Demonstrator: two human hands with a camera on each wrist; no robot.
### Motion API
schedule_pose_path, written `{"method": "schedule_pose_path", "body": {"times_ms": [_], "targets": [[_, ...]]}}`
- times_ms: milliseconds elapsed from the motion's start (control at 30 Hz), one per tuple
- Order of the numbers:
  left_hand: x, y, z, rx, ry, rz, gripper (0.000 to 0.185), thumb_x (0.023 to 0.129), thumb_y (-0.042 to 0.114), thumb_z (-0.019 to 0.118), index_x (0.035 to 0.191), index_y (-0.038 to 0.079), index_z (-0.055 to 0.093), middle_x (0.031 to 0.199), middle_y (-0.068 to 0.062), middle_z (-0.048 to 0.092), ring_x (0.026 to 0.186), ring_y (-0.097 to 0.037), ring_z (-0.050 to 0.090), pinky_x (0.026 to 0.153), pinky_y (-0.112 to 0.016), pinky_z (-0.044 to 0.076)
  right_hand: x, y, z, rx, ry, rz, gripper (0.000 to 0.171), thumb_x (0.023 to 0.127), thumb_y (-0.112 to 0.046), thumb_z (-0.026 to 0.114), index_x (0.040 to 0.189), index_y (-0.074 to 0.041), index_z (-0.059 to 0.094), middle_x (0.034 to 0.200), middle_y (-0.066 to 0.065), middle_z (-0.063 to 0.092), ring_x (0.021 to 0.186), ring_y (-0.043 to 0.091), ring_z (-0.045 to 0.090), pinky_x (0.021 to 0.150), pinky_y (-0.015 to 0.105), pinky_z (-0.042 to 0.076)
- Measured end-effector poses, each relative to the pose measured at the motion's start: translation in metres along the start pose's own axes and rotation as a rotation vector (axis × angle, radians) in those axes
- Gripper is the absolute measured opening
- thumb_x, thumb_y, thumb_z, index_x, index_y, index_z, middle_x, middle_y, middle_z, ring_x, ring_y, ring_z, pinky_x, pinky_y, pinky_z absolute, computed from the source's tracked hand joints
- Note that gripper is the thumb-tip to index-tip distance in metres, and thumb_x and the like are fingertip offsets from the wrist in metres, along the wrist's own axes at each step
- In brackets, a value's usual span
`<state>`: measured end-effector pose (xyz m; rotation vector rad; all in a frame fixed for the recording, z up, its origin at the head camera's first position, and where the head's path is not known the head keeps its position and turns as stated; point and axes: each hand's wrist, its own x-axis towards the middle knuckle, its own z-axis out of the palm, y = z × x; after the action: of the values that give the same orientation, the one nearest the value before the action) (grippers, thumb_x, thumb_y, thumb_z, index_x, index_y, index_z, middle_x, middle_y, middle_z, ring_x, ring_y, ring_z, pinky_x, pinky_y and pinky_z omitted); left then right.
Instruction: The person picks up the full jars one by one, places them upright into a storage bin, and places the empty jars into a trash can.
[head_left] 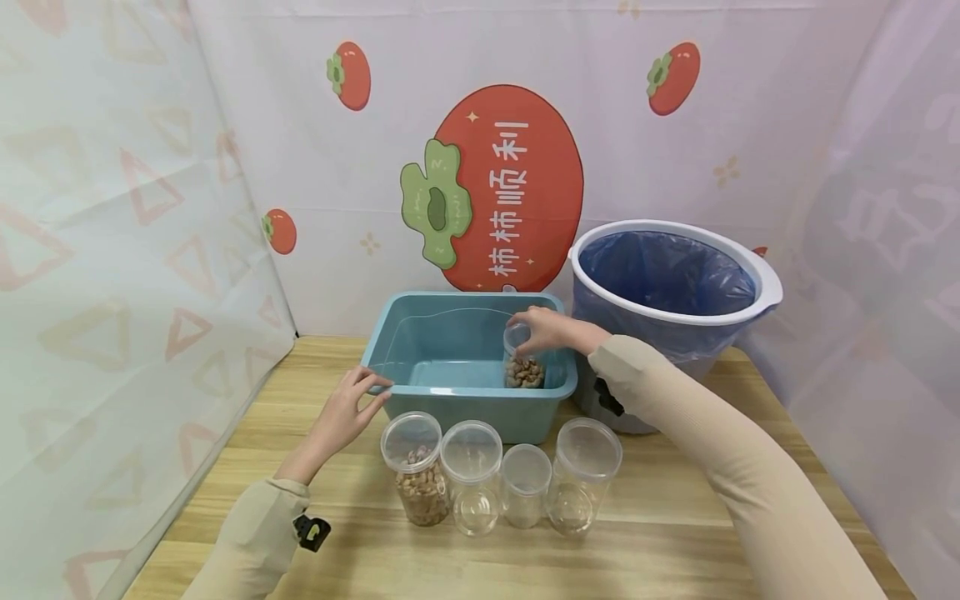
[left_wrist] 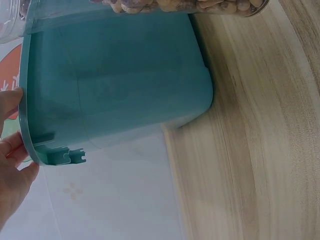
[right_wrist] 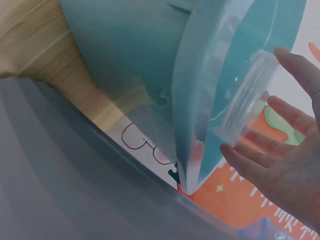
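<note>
Inside the blue-green plastic tub point(head_left: 480, 390), near its right end, stands a clear lidded jar point(head_left: 517, 342) with brown nut-like pieces at its bottom. My right hand point(head_left: 546, 327) reaches in from above and grips this jar by its lid. In the right wrist view the thumb and fingers spread around the edge of the clear lid point(right_wrist: 250, 97). At the tub's front left corner, my left hand point(head_left: 347, 417) rests its fingertips on the rim. The left wrist view has those fingers point(left_wrist: 12, 145) touching the rim, with no jar in them.
Before the tub stand a jar of peanut-like pieces point(head_left: 422, 492), a tall clear jar point(head_left: 474, 475), a shorter one point(head_left: 525, 492) and another tall one point(head_left: 581, 479). A bin with a blue liner point(head_left: 667, 333) stands to the right, close beside the tub.
</note>
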<state>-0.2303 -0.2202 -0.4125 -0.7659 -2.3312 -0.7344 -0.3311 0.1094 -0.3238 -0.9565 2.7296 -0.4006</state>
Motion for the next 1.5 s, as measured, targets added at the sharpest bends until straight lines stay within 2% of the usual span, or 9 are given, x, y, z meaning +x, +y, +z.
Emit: {"method": "schedule_pose_path", "body": {"times_ms": [367,567,733,1100,1500], "targets": [[0.001,0.0,-0.001,-0.014,-0.002,-0.003,0.015,0.075,0.003,0.068,0.089,0.008,0.064,0.086,-0.005,0.053,0.081,-0.021,0.049,0.066,-0.036,0.04,-0.009,-0.009,-0.015,0.04,0.114,-0.075,0.041,0.083,-0.019,0.061,0.119,-0.001,0.053,0.116,0.016,0.055,0.105,0.027,0.052,0.087,0.039,0.043],[0.0,0.0,0.0,-0.017,-0.008,-0.013,0.015,0.075,0.003,0.067,0.089,0.008,0.064,0.087,-0.005,0.052,0.082,-0.021,0.049,0.067,-0.037,0.04,-0.018,-0.026,-0.028,0.132,0.138,-0.131,0.039,0.083,-0.017,0.061,0.118,-0.001,0.054,0.118,0.016,0.054,0.11,0.028,0.049,0.09,0.041,0.041],[0.0,0.0,0.0,-0.017,-0.014,-0.016,0.015,0.076,0.004,0.067,0.089,0.008,0.064,0.087,-0.005,0.052,0.082,-0.022,0.049,0.067,-0.038,0.04,-0.026,-0.042,-0.035,0.163,0.155,-0.181,0.038,0.083,-0.019,0.062,0.117,-0.002,0.055,0.116,0.014,0.056,0.11,0.026,0.05,0.089,0.04,0.042],[0.001,0.0,-0.001,-0.022,-0.016,-0.009,0.015,0.076,0.004,0.067,0.089,0.008,0.064,0.087,-0.005,0.053,0.083,-0.022,0.049,0.067,-0.038,0.041,-0.034,-0.072,-0.029,0.155,0.1,-0.261,0.037,0.084,-0.023,0.06,0.117,-0.007,0.055,0.115,0.007,0.055,0.105,0.021,0.051,0.087,0.034,0.043],[0.001,-0.001,-0.001,-0.028,-0.016,-0.014,0.015,0.075,0.004,0.067,0.089,0.008,0.064,0.087,-0.005,0.053,0.083,-0.023,0.05,0.068,-0.039,0.041,-0.041,-0.109,-0.007,0.159,-0.015,-0.348,0.034,0.085,-0.023,0.059,0.117,-0.009,0.056,0.114,0.005,0.055,0.104,0.018,0.052,0.088,0.03,0.041]]}}
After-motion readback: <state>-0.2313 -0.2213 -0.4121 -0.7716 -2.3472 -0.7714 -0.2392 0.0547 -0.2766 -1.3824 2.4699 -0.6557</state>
